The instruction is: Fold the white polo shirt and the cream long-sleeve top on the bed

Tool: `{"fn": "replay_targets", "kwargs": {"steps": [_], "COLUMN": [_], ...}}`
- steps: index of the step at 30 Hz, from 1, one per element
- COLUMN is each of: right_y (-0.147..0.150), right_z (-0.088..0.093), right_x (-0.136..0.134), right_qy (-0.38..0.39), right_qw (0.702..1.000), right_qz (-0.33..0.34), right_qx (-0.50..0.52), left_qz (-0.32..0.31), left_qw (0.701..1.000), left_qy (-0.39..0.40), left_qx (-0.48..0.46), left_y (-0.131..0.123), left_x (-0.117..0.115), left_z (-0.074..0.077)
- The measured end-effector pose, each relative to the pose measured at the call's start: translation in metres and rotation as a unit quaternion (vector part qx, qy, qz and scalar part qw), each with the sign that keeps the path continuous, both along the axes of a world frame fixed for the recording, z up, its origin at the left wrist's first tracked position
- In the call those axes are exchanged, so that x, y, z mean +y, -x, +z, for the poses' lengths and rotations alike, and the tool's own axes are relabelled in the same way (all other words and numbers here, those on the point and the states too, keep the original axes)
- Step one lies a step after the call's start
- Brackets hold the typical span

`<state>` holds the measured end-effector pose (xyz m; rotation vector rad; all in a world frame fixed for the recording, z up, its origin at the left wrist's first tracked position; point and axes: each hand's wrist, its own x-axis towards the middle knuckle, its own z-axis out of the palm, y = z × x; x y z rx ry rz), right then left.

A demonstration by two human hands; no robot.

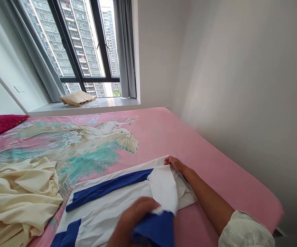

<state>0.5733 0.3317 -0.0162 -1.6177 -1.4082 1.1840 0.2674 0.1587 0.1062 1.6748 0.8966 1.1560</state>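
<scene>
Right hand (175,162) pinches white-and-blue garment (115,199), long axis running leftward; left hand (135,214), nearside, grasps its blue part (161,228).

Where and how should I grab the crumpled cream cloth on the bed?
Probably pinch the cream cloth from above, at the raised folds on its far right: they bunch up from the pink patterned bedsheet, offering slack to close on.

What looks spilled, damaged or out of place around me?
I see no spill or damage. Only the cream cloth stands out slightly: it lies heaped in loose folds at the left, while the white-and-blue garment beside it is spread much flatter.
</scene>
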Motion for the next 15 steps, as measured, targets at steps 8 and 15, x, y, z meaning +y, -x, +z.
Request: {"fn": "replay_targets", "kwargs": {"steps": [8, 15], "right_y": [0.005, 0.012], "right_z": [-0.013, -0.012], "right_x": [0.008, 0.015], "right_qy": [-0.006, -0.034], "right_qw": [0.997, 0.986], "right_qz": [0.025, 0.02], "right_qx": [-0.077, -0.165], "left_qz": [0.286, 0.189], "left_qw": [0.829, 0.773], "left_qy": [0.377, 0.564], "left_qx": [-0.297, -0.22], "left_y": [0.124, 0.171], "left_x": [0.087, 0.102], "left_z": [-0.05, -0.071]}}
